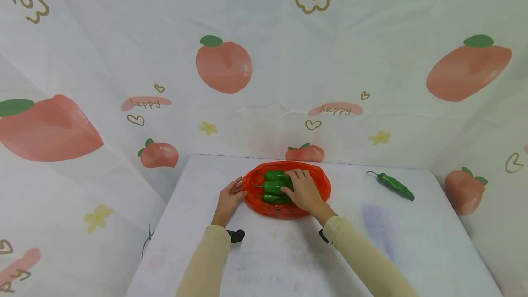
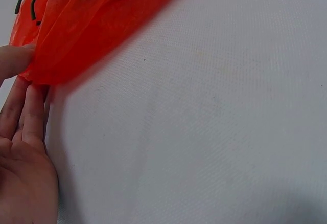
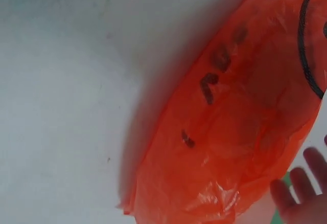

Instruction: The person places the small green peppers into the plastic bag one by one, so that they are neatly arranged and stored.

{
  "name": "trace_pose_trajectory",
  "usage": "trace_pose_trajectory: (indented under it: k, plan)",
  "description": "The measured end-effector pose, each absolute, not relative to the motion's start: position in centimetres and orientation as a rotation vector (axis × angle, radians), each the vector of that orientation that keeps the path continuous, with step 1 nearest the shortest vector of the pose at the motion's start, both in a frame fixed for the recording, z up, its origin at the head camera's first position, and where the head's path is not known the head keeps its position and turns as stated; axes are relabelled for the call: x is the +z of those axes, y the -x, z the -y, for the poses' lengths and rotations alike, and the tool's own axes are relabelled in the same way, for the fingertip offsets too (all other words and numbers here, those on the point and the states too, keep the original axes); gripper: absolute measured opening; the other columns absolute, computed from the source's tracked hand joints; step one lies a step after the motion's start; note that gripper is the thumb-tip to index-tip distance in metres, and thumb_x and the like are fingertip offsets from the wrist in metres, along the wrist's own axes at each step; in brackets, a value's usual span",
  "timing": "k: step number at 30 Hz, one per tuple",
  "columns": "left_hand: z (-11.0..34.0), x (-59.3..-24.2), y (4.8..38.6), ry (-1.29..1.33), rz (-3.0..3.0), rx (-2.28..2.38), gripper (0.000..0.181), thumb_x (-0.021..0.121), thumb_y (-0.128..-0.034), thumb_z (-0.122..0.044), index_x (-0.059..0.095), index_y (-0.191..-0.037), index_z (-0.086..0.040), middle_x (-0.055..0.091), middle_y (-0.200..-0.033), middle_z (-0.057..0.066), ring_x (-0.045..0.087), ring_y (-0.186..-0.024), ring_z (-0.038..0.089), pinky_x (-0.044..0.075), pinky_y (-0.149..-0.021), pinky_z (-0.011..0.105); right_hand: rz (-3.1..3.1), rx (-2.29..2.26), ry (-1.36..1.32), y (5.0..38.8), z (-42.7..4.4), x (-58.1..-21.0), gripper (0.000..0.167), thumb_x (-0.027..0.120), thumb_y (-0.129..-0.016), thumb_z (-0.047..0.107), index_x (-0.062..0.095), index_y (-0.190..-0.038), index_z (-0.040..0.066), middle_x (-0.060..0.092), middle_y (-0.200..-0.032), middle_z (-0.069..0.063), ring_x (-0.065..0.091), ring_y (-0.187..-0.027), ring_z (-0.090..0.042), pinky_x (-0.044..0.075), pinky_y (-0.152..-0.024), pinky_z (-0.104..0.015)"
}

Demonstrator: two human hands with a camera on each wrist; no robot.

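A red plastic bag [image 1: 282,215] with dark printed marks lies spread at the back middle of the table, its mouth facing up. Several green chili peppers [image 1: 273,187] lie side by side in it, stems to the left. My left hand [image 1: 229,201] is at the bag's left edge; in the left wrist view the thumb [image 2: 15,60] and fingers pinch the plastic. Over the right ends of the peppers is my right hand [image 1: 304,190], its fingertips at them. Loosely extended fingers [image 3: 302,185] show past the bag's rim in the right wrist view, with nothing seen between them.
Another green chili pepper [image 1: 395,185] lies on the white table [image 1: 272,265], right of the bag. A white printed cloth [image 1: 268,123] hangs behind and at both sides. Dark rounded pieces [image 1: 236,236] show by both wrists.
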State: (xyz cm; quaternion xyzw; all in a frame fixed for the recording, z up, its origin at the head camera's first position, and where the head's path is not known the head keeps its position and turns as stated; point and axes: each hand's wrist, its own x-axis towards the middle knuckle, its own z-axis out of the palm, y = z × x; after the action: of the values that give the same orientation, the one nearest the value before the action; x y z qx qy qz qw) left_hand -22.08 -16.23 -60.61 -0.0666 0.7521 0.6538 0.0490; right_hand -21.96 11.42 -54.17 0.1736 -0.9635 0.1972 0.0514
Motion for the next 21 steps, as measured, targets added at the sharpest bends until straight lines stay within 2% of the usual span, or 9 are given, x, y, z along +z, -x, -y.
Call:
trace_pose_trajectory:
  k: [5, 11, 15, 21]
  plan:
    - [16.0, -60.1, 21.9, 0.212, -2.305, 1.979, 0.059, 0.072, -0.0952, -0.014, 0.052, -0.150, -0.016, 0.057, -0.149, 0.017, 0.054, -0.139, 0.034, 0.045, -0.116, 0.047, 2.939, 0.480, -0.472, 21.9, -11.7, -54.1, 0.073, 0.068, -0.093, 0.051, 0.047, -0.148, 0.008, 0.051, -0.147, -0.018, 0.047, -0.133, -0.040, 0.047, -0.111, -0.058]
    - [16.0, -60.1, 21.7, 0.228, -2.329, 1.960, 0.056, 0.070, -0.0959, -0.013, 0.053, -0.149, -0.017, 0.059, -0.147, 0.016, 0.056, -0.137, 0.033, 0.047, -0.115, 0.045, 2.970, 0.462, -0.437, 21.5, -12.3, -54.2, 0.082, 0.063, -0.094, 0.057, 0.037, -0.155, 0.008, 0.035, -0.160, -0.022, 0.031, -0.147, -0.048, 0.029, -0.123, -0.066]
    - [15.9, -59.9, 21.6, 0.235, -2.331, 1.948, 0.056, 0.070, -0.0964, -0.014, 0.053, -0.150, -0.019, 0.059, -0.147, 0.015, 0.055, -0.137, 0.032, 0.047, -0.115, 0.044, 2.999, 0.429, -0.416, 21.5, -12.6, -54.5, 0.088, 0.060, -0.094, 0.062, 0.031, -0.159, 0.010, 0.024, -0.166, -0.022, 0.021, -0.152, -0.049, 0.017, -0.125, -0.069]
    - [15.9, -59.9, 21.7, 0.232, -2.340, 1.936, 0.057, 0.070, -0.0963, -0.014, 0.052, -0.150, -0.019, 0.059, -0.148, 0.014, 0.056, -0.137, 0.032, 0.048, -0.114, 0.044, 3.014, 0.347, -0.363, 21.6, -13.3, -54.6, 0.093, 0.054, -0.092, 0.069, 0.025, -0.163, 0.016, 0.015, -0.170, -0.019, 0.012, -0.156, -0.049, 0.011, -0.125, -0.073]
